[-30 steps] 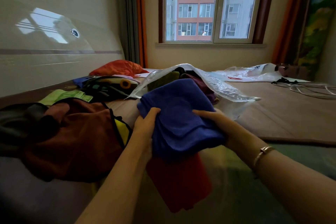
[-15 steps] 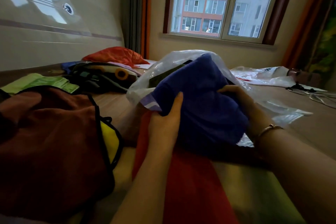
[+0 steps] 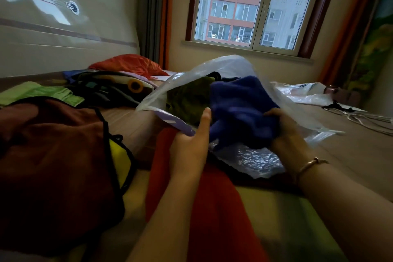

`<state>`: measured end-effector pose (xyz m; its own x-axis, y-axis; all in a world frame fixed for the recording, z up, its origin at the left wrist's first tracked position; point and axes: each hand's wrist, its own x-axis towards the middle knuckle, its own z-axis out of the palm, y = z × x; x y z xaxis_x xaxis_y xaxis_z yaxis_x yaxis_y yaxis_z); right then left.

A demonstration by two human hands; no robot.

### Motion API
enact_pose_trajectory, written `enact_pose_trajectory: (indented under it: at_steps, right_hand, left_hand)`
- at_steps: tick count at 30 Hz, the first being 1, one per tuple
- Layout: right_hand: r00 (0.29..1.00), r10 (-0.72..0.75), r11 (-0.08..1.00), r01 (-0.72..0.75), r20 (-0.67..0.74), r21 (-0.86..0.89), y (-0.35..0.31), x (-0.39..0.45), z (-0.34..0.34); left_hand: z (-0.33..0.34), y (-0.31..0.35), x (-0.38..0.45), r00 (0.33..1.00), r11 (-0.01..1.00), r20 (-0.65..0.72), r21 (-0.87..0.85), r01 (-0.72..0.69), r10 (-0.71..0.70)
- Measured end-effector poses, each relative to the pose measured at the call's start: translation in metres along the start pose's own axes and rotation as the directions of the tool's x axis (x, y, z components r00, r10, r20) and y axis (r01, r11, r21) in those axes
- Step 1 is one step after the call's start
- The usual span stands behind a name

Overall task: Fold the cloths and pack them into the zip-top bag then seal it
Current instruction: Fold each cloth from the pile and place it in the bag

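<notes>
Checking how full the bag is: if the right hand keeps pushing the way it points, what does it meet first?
The right hand grips the blue cloth and points into the zip-top bag. Beyond the blue cloth, probably dark cloths already inside; depth is unclear.

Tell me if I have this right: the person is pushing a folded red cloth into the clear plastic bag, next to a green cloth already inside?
Not quite: the cloth going in is blue, not red. The head view shows the blue cloth in the mouth of the clear plastic bag, beside the green cloth already inside. The right hand holds it, and the left hand holds the bag's edge. A red cloth lies below, outside the bag.
</notes>
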<state>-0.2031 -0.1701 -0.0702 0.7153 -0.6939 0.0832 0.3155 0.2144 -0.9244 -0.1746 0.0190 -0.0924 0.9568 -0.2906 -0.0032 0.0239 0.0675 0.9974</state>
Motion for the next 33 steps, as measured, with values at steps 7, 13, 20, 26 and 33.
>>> enact_pose_trajectory:
  at_steps: [7,13,20,26,33]
  right_hand:
    - [0.998,-0.064,0.988,0.06,-0.023,-0.143,-0.004,0.016,0.036]
    - [0.895,-0.35,0.292,-0.176,-0.277,-0.94,0.01,0.045,0.025]
    - [0.868,-0.49,0.24,0.05,-0.077,-0.969,0.025,0.031,0.02]
    - [0.865,-0.373,-0.171,0.291,0.335,-0.941,0.038,0.019,0.019]
    - [0.95,-0.31,0.414,0.154,0.02,-0.897,0.022,0.042,0.051]
  left_hand:
    - [-0.008,-0.017,0.012,0.998,0.994,-0.061,0.104,-0.027,0.033]
    - [-0.006,-0.016,0.014,0.996,0.984,-0.06,0.17,-0.06,0.071]
    - [0.005,-0.022,0.013,1.0,0.975,0.015,0.221,-0.023,0.02]
    - [0.005,-0.021,0.015,0.994,0.981,0.021,0.169,0.099,-0.104]
    - [-0.006,-0.027,0.015,0.984,0.994,0.147,0.06,0.097,-0.105]
